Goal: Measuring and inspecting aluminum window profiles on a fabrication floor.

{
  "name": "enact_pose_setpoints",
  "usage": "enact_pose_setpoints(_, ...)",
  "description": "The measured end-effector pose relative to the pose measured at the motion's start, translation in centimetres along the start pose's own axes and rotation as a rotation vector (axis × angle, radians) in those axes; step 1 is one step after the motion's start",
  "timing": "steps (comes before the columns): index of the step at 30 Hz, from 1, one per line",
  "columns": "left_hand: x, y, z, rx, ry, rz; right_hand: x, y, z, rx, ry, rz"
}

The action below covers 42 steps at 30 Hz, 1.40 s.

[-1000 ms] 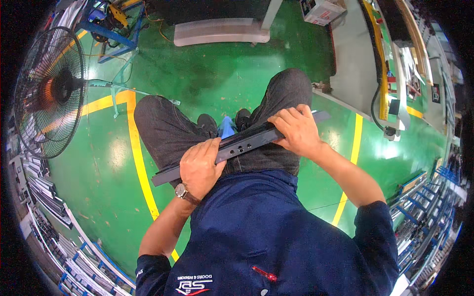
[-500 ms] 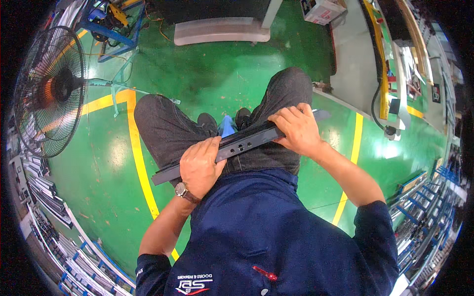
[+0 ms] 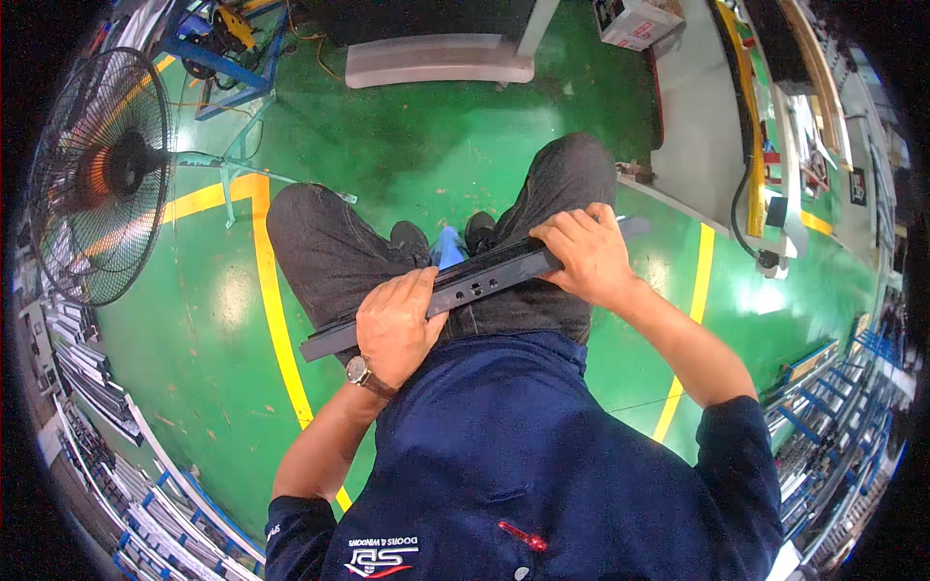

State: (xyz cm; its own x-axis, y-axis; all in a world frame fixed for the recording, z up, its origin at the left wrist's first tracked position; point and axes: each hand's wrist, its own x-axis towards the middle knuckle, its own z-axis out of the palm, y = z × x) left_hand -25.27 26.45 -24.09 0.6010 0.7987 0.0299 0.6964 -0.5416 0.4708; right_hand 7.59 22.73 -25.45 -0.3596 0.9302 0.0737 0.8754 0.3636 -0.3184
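A long black metal profile (image 3: 504, 272) lies slantwise across my lap, its right end higher in the picture than its left. Several small holes pierce its face between my hands. My left hand (image 3: 395, 325) is wrapped over it left of the holes, thumb on the near side. Further along, toward the other end, my right hand (image 3: 588, 254) grips it with the fingers curled over the top. Both ends of the profile stick out past my hands. Its underside is hidden. Under it are my dark trousers (image 3: 320, 237), knees apart.
A black standing fan (image 3: 102, 174) is at the left. Racks of metal profiles (image 3: 107, 407) line the lower left, and more racks (image 3: 833, 416) the lower right. A blue frame (image 3: 228, 73), a white box (image 3: 639, 21) and grey machinery (image 3: 697, 136) stand ahead on the green floor (image 3: 426, 145).
Both hands keep their hold on the profile. The whole view has shifted very slightly; nothing was let go or picked up.
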Motion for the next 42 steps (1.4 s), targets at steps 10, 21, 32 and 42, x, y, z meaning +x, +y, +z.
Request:
enact_pose_setpoints(10,0.1,-0.1,0.0,0.007,0.014,0.012,0.0,0.0,0.2,-0.015,0.019,0.002)
enact_pose_setpoints(21,0.1,0.1,-0.1,0.003,0.017,0.007,0.1,0.0,0.2,0.0,0.046,-0.006)
enact_pose_setpoints(32,2.1,-0.6,-1.2,-0.074,-0.172,-0.111,2.0,1.0,-0.6,0.013,-0.06,-0.009)
enact_pose_setpoints(42,4.2,-2.5,-1.5,-0.109,-0.348,-0.206,4.3,2.4,-1.0,0.114,-0.256,0.037)
